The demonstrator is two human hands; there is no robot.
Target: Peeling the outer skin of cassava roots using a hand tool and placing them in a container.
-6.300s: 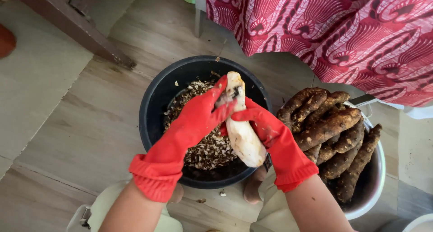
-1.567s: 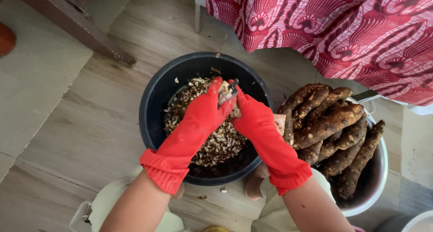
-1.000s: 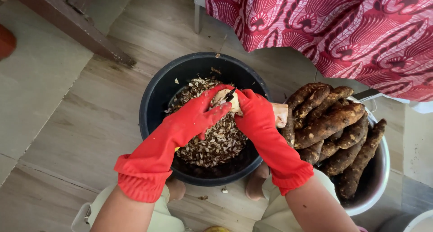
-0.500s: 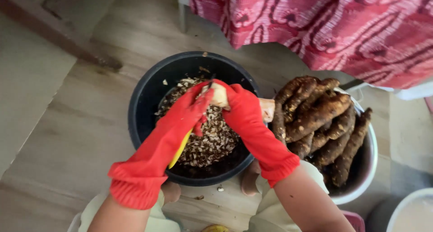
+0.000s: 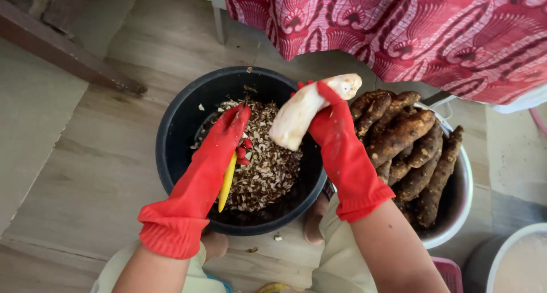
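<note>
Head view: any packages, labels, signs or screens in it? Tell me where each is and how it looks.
None of those show.
Containers only: a round black bucket of peelings at centre, unlabelled.
A round pale basin of brown roots to its right, unlabelled.
A white tub at the lower right corner, cut off by the frame, plain.

Yellow-handled tool: working end hidden behind the red-gloved left hand. White container: cut off at the lower right corner. Pink item: mostly out of frame, kind indeterminate. Patterned red cloth: cropped at the top.
</note>
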